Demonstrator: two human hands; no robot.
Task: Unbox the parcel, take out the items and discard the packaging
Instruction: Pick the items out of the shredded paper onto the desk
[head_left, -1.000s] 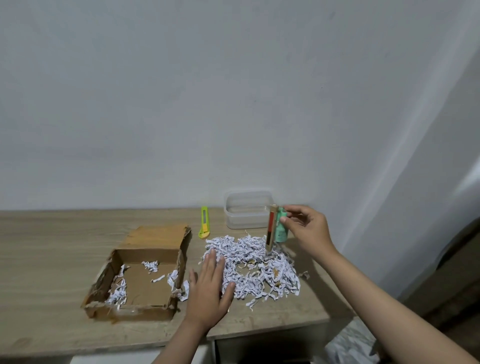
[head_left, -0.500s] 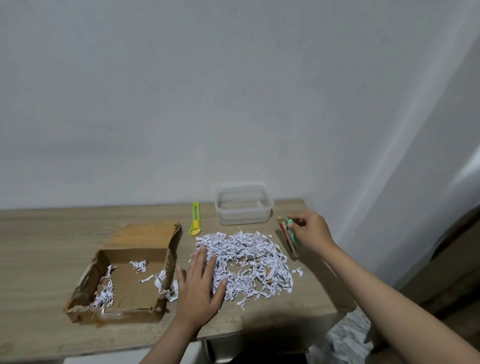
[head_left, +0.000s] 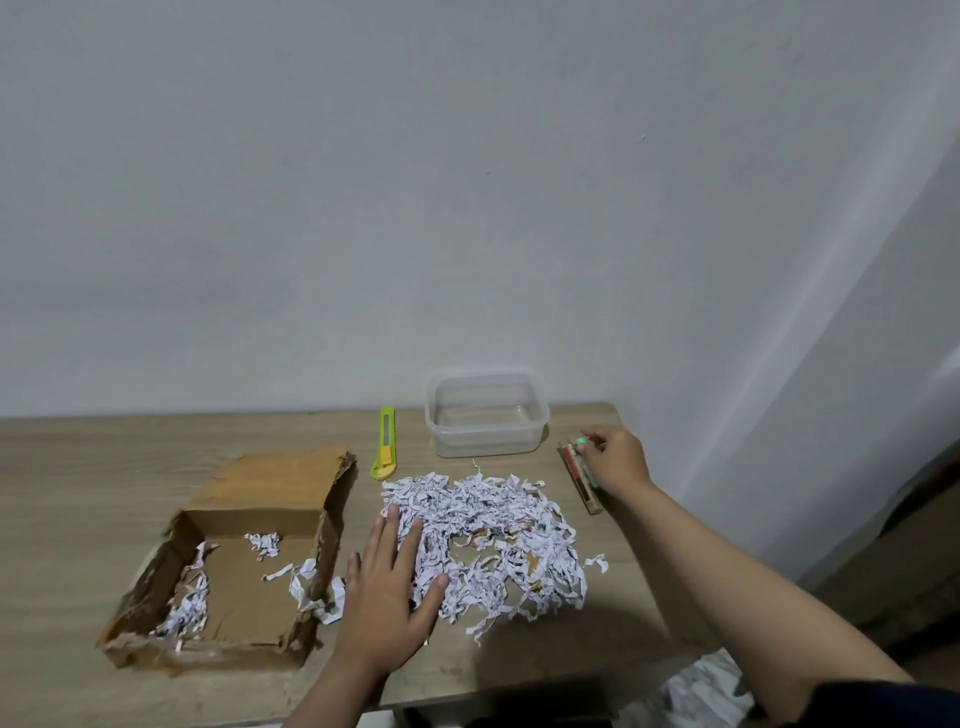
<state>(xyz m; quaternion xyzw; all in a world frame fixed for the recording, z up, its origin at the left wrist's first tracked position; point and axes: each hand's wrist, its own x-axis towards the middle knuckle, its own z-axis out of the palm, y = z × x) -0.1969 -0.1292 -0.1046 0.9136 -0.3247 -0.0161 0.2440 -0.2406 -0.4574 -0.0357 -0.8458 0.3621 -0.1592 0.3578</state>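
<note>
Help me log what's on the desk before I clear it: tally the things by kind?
Cardboard box: 1
Shredded paper pile: 1
Utility knife: 1
Clear plastic container: 1
Small unpacked items under the right hand, a flat brown box and a green item: 2
Total: 6

Both forearms bare; dark navy sleeve (head_left: 883, 701) edge on right upper arm; no rings, watch.

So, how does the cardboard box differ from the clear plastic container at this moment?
The cardboard box is brown, opaque and torn at its edges; the plastic container is clear and intact. The cardboard box holds a few scraps of shredded paper; the plastic container looks empty. The cardboard box is nearer the person, the plastic container by the wall. Both sit open on the table.
</note>
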